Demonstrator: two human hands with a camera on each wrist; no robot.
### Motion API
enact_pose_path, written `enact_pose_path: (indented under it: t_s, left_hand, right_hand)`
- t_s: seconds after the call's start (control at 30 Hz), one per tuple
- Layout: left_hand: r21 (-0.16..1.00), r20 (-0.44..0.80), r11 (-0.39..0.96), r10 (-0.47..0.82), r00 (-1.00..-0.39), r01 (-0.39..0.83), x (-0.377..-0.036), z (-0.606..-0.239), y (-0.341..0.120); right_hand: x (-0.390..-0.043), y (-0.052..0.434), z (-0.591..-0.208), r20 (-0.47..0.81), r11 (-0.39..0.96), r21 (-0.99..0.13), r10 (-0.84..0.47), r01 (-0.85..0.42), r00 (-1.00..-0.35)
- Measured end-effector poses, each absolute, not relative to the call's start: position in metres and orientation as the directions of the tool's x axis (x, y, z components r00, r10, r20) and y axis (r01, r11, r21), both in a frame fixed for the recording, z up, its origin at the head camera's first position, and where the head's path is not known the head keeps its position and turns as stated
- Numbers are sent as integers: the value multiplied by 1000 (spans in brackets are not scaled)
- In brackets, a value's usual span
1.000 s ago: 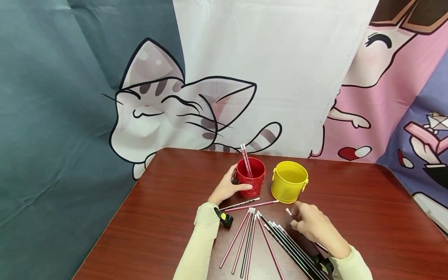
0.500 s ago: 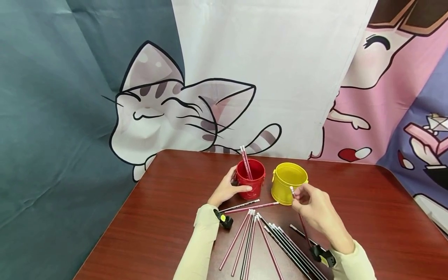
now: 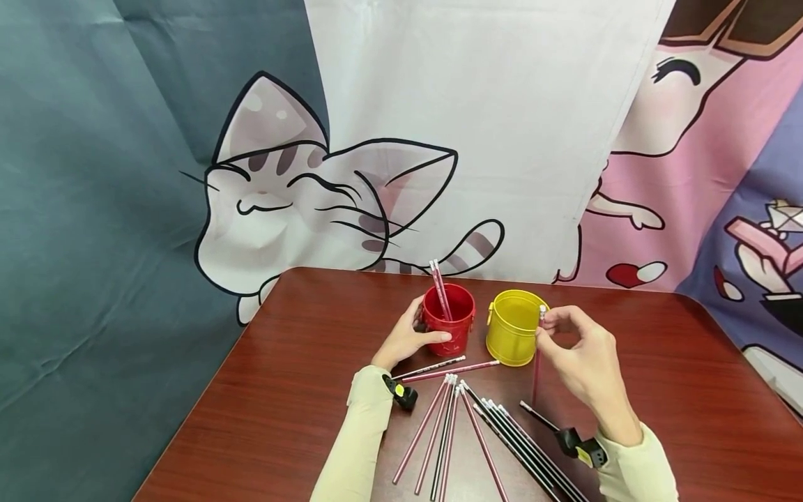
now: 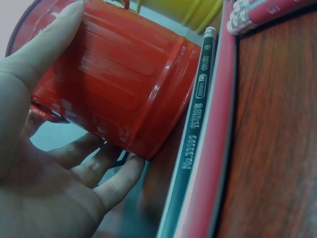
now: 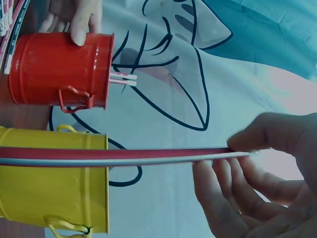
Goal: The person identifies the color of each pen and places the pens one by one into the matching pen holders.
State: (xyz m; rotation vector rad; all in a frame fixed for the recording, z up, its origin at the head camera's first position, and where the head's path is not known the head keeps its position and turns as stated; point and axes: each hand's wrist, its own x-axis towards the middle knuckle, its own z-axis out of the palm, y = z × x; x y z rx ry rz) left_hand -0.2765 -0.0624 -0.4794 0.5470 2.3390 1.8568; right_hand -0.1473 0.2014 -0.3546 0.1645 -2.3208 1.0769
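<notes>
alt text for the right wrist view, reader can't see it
The right hand pinches a red pencil by its end, the shaft crossing in front of a yellow bucket. Beyond it, the left hand holds a red bucket with two pencils inside, before a cartoon cat backdrop.

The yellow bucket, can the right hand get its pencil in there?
Probably yes. The right hand pinches the pencil upright just beside the yellow bucket, whose open top looks uncovered. The pencil would likely need lifting over the rim.
</notes>
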Motion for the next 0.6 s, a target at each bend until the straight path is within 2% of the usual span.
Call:
enact_pose_path:
  t_s: [0.2,0.43,0.6]
  left_hand:
    - [957,144,191,340,-929,219,-276,-480,-63]
    - [958,162,168,346,-924,231,-276,-480,-63]
    - [959,165,163,349,-922,233,-277,-480,-63]
  right_hand:
    - [-148,198,-356,593,623,-689,189,-372,-783]
    - [-141,185,-344,677,570,-663,179,-485,-714]
    - [-133,174,-331,707,554,-644,167,-528,-687]
